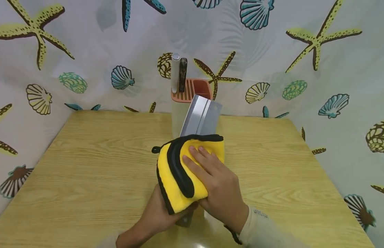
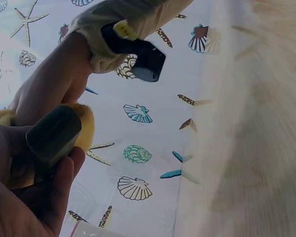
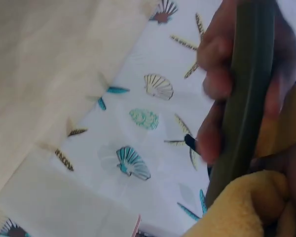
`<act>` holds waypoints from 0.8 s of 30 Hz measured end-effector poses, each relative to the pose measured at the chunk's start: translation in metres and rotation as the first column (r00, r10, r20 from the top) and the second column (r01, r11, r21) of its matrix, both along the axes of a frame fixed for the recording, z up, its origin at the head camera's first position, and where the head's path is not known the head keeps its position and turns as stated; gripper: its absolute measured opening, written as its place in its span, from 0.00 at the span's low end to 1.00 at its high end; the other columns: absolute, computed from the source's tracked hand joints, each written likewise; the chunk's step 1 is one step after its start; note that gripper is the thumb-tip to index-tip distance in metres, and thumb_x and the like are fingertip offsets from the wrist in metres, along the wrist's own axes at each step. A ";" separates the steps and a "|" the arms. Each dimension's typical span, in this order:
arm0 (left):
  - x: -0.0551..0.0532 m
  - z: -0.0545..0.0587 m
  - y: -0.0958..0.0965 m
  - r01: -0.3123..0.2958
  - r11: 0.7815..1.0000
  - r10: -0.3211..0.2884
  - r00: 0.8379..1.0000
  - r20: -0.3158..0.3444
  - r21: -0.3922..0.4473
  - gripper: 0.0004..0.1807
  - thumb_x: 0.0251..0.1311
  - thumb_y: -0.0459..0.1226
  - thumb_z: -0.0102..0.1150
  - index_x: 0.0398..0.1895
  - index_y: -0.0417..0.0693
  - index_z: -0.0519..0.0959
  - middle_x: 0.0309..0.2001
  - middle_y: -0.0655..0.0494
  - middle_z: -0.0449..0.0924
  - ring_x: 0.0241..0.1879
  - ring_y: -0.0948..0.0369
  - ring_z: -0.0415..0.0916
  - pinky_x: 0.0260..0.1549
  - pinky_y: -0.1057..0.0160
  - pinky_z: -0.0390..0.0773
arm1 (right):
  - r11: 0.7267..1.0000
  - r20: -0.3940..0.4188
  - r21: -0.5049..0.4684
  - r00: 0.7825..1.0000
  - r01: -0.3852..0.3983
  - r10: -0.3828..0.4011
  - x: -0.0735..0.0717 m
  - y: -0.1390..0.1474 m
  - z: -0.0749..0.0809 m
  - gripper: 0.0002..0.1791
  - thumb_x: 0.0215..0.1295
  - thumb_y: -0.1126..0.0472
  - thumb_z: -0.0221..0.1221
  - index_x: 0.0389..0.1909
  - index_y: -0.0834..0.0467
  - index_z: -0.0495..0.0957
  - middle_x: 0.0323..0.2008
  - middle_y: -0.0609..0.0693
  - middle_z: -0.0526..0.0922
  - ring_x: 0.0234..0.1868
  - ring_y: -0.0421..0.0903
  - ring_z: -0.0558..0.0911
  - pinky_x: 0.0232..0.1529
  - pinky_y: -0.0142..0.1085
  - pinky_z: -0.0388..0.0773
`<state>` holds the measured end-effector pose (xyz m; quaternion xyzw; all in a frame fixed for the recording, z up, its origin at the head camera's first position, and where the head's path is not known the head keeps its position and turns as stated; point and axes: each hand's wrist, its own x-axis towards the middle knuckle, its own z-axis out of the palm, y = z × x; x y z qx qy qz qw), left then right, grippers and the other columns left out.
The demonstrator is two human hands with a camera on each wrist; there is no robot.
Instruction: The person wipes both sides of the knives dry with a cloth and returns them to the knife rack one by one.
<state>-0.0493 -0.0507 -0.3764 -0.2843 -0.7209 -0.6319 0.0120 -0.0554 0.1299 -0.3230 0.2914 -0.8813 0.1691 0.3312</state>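
Observation:
A cleaver with a broad metal blade (image 1: 199, 115) points away from the person, its far end showing beyond a yellow cloth (image 1: 162, 168) with black trim. My left hand (image 1: 156, 212) grips the dark green handle (image 3: 246, 98), fingers wrapped round it in the right wrist view. Over the blade, my right hand (image 1: 221, 184) holds the folded cloth, fingers extended across its top and the thumb tucked underneath. Much of the blade is hidden by the cloth. The handle's butt end (image 2: 54, 136) faces the left wrist camera.
Behind the blade stands a pale knife block (image 1: 178, 115) with an orange slotted top. A white-handled tool (image 1: 175, 72) and a dark-handled one (image 1: 183, 74) stick up from it. The wood-grain table (image 1: 102, 165) meets a shell-patterned sheet (image 1: 142, 93) at the back and sides.

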 end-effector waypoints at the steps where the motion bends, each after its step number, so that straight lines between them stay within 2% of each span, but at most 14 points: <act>1: 0.000 0.003 0.002 0.012 1.000 -0.012 0.999 0.036 0.012 0.26 0.54 0.31 0.71 0.55 0.43 0.71 0.46 0.48 0.81 0.44 0.69 0.79 0.47 0.64 0.82 | 1.000 0.004 -0.003 1.000 0.008 -0.008 -0.003 0.001 0.001 0.23 0.73 0.46 0.55 0.62 0.50 0.79 0.65 0.50 0.79 0.66 0.51 0.78 0.60 0.53 0.79; 3: 0.001 0.009 0.006 0.019 1.000 -0.019 0.992 0.128 0.000 0.21 0.54 0.34 0.72 0.50 0.45 0.76 0.43 0.51 0.85 0.40 0.69 0.82 0.42 0.65 0.84 | 1.000 0.009 -0.009 1.000 0.026 -0.026 -0.008 0.004 0.004 0.23 0.69 0.51 0.60 0.63 0.51 0.78 0.66 0.50 0.78 0.67 0.52 0.77 0.62 0.53 0.77; 5: 0.002 0.012 0.006 0.020 0.999 -0.011 0.983 0.186 -0.047 0.17 0.54 0.35 0.73 0.46 0.45 0.80 0.39 0.51 0.87 0.36 0.70 0.82 0.36 0.66 0.85 | 0.999 0.013 -0.016 0.999 0.044 -0.043 -0.013 0.007 0.008 0.26 0.63 0.54 0.65 0.64 0.51 0.78 0.66 0.51 0.78 0.67 0.52 0.77 0.63 0.54 0.76; 9: 0.004 0.016 0.007 0.050 0.994 -0.028 0.978 0.208 -0.100 0.20 0.57 0.38 0.71 0.51 0.40 0.82 0.42 0.44 0.88 0.31 0.71 0.82 0.27 0.66 0.84 | 0.996 0.027 -0.039 0.996 0.084 -0.083 -0.026 0.015 0.016 0.28 0.61 0.56 0.67 0.64 0.51 0.77 0.66 0.52 0.77 0.68 0.53 0.76 0.65 0.54 0.75; 12: 0.005 0.016 0.008 0.081 0.994 -0.063 0.975 0.214 -0.076 0.25 0.57 0.37 0.71 0.58 0.38 0.79 0.48 0.42 0.87 0.31 0.71 0.84 0.26 0.66 0.84 | 0.991 0.034 -0.065 0.993 0.118 -0.116 -0.039 0.022 0.021 0.27 0.63 0.56 0.66 0.64 0.51 0.77 0.66 0.52 0.77 0.68 0.53 0.76 0.66 0.53 0.75; 17: 0.010 0.014 0.009 0.116 0.992 -0.104 0.969 0.224 -0.041 0.28 0.57 0.36 0.70 0.59 0.33 0.77 0.50 0.38 0.86 0.31 0.71 0.83 0.25 0.66 0.84 | 0.973 0.073 -0.135 0.981 0.188 -0.179 -0.065 0.040 0.028 0.25 0.65 0.60 0.62 0.64 0.50 0.78 0.66 0.51 0.78 0.68 0.52 0.77 0.65 0.51 0.76; 21: 0.011 0.011 0.010 0.128 0.991 -0.116 0.953 0.279 -0.027 0.28 0.56 0.35 0.71 0.59 0.31 0.77 0.49 0.37 0.86 0.31 0.72 0.82 0.27 0.69 0.83 | 0.934 0.130 -0.249 0.964 0.258 -0.232 -0.090 0.058 0.033 0.26 0.61 0.68 0.58 0.62 0.50 0.79 0.60 0.52 0.83 0.58 0.56 0.84 0.46 0.53 0.83; 23: 0.011 0.010 0.012 0.136 0.991 -0.124 0.940 0.316 -0.015 0.28 0.55 0.35 0.71 0.58 0.30 0.77 0.48 0.36 0.86 0.30 0.72 0.82 0.27 0.70 0.82 | 0.907 0.144 -0.312 0.958 0.282 -0.248 -0.101 0.067 0.038 0.27 0.59 0.70 0.57 0.60 0.52 0.81 0.56 0.54 0.85 0.51 0.58 0.86 0.38 0.52 0.81; 24: 0.010 0.009 0.012 0.139 0.990 -0.128 0.934 0.335 -0.010 0.28 0.54 0.35 0.71 0.58 0.30 0.77 0.47 0.36 0.86 0.30 0.72 0.82 0.26 0.70 0.82 | 0.895 0.144 -0.341 0.957 0.289 -0.254 -0.105 0.071 0.040 0.26 0.60 0.70 0.55 0.60 0.52 0.81 0.55 0.55 0.86 0.43 0.58 0.88 0.31 0.49 0.78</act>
